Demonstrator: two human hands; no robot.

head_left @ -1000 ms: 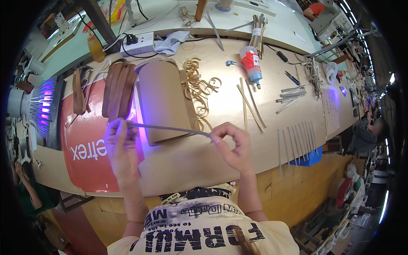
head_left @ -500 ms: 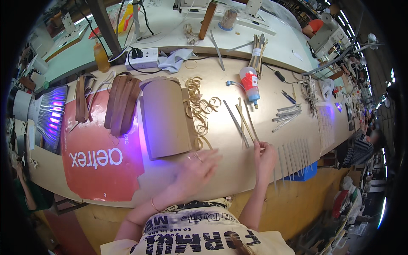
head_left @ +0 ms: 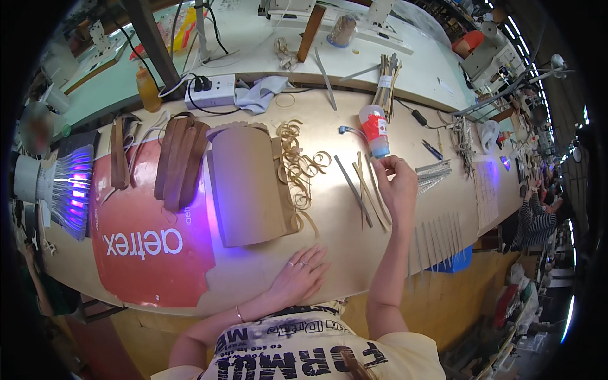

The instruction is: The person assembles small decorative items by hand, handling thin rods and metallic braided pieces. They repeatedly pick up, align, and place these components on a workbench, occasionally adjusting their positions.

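1. The bench point(head_left: 342, 253) carries everything here, including a big brown roll point(head_left: 244, 183), taken as the landmark.
2. The left hand point(head_left: 304, 269) rests to the roll's near right, its grip relaxed and holding nothing.
3. The right hand point(head_left: 400, 183) reaches to the right of the roll, fingertips at the bottle's near end; whether this grip has closed on it, I cannot tell.
4. The bottle point(head_left: 375, 130) is right of the roll's far half. It could slip or roll if taken only by the tip; any liquid inside might drip, since the pale blue piece point(head_left: 342, 130) beside it looks like a loose cap.
5. Loose strips point(head_left: 354, 190) lie right of the roll, between it and the right forearm; a dragged arm or a drip could scatter or stain them.
6. Hard to make out: the bottle's tip, hidden by the right fingers, its contents, and the roll's underside.
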